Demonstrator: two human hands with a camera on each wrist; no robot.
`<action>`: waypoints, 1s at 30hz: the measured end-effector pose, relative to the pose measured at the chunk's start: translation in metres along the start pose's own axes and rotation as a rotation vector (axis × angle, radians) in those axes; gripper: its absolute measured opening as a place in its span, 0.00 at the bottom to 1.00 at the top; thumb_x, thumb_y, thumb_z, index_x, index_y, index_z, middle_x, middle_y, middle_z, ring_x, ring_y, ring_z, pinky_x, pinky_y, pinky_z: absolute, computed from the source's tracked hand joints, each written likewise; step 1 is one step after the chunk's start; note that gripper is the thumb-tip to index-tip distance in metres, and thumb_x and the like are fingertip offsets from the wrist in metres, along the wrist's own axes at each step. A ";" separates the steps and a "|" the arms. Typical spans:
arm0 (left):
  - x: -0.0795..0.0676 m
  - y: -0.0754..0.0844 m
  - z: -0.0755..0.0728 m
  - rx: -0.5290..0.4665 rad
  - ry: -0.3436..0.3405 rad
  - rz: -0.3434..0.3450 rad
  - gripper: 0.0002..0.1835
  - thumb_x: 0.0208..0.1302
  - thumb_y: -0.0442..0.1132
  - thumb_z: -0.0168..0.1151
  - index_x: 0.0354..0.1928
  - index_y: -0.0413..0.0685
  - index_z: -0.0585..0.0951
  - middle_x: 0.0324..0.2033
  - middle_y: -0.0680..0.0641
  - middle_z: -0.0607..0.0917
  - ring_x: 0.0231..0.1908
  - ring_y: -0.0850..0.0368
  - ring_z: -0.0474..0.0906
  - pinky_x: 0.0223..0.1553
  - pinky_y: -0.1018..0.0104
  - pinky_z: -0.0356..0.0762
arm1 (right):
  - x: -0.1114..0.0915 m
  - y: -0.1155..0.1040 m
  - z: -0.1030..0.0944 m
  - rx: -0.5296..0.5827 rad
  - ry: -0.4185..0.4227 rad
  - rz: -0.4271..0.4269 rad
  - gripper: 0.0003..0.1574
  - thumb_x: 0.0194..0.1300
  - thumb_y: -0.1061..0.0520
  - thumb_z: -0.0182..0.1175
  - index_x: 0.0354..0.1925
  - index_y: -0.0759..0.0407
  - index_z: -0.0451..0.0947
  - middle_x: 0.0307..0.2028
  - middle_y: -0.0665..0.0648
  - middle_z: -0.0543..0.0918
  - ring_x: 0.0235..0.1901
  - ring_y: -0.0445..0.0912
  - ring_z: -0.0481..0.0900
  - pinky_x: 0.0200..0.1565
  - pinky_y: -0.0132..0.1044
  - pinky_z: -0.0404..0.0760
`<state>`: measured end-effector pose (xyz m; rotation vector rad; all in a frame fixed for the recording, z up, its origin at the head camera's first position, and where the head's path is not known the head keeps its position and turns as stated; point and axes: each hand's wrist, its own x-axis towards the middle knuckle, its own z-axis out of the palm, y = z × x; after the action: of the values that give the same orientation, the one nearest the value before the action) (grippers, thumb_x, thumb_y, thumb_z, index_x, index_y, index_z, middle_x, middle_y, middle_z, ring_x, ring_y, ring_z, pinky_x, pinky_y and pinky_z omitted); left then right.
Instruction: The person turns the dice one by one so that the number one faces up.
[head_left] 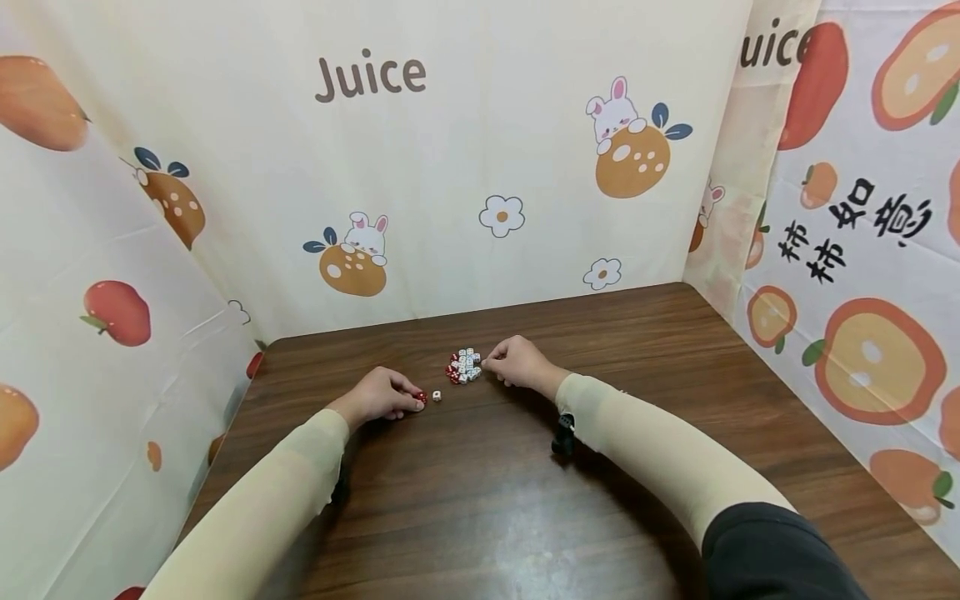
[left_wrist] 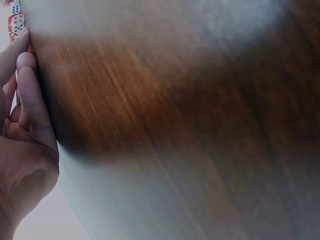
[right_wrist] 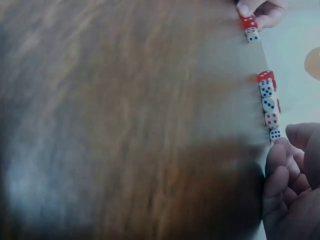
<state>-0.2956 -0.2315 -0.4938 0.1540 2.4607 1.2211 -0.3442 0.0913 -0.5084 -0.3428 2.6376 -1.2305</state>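
Note:
In the head view my left hand (head_left: 384, 394) pinches a red die (head_left: 422, 397) between thumb and fingers, low over the brown table. A single white die (head_left: 437, 396) stands just right of it. Further back is a tight cluster of white dice (head_left: 465, 364) with several red dice (head_left: 452, 372) along its left side. My right hand (head_left: 519, 363) is at the cluster's right edge, its fingertips pinching a small white die (right_wrist: 275, 134). From the right wrist, the left hand (right_wrist: 267, 11) appears at the top with its red die (right_wrist: 249, 22).
The dark wood table (head_left: 480, 500) reaches back to a curtain (head_left: 465, 167) printed with fruit and rabbits. More printed cloth (head_left: 847, 250) hangs along the right side, and similar cloth (head_left: 97, 350) along the left. A black strap piece (head_left: 563, 435) hangs below the right wrist.

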 end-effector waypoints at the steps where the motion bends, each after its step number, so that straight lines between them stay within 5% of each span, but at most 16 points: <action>1: 0.000 0.000 0.000 -0.001 0.001 0.002 0.12 0.67 0.38 0.84 0.49 0.41 0.95 0.34 0.51 0.93 0.24 0.62 0.79 0.30 0.67 0.85 | -0.001 0.000 0.001 -0.011 0.002 -0.002 0.15 0.82 0.46 0.71 0.44 0.53 0.96 0.24 0.50 0.86 0.22 0.42 0.83 0.27 0.36 0.82; 15: -0.003 0.002 0.001 -0.015 -0.005 -0.011 0.12 0.68 0.38 0.84 0.49 0.41 0.95 0.36 0.50 0.93 0.25 0.62 0.80 0.30 0.68 0.85 | -0.003 -0.003 0.005 -0.107 0.000 -0.033 0.13 0.80 0.43 0.73 0.43 0.46 0.99 0.24 0.47 0.88 0.25 0.41 0.83 0.34 0.35 0.81; 30: 0.000 -0.003 0.000 -0.019 0.000 -0.010 0.11 0.68 0.39 0.84 0.48 0.43 0.96 0.36 0.52 0.93 0.26 0.62 0.80 0.31 0.68 0.85 | -0.008 -0.004 0.001 -0.071 -0.064 -0.065 0.11 0.79 0.47 0.75 0.50 0.51 0.97 0.29 0.49 0.92 0.27 0.41 0.85 0.35 0.35 0.84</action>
<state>-0.2953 -0.2334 -0.4955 0.1364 2.4460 1.2391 -0.3359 0.0904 -0.5058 -0.4759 2.6392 -1.1272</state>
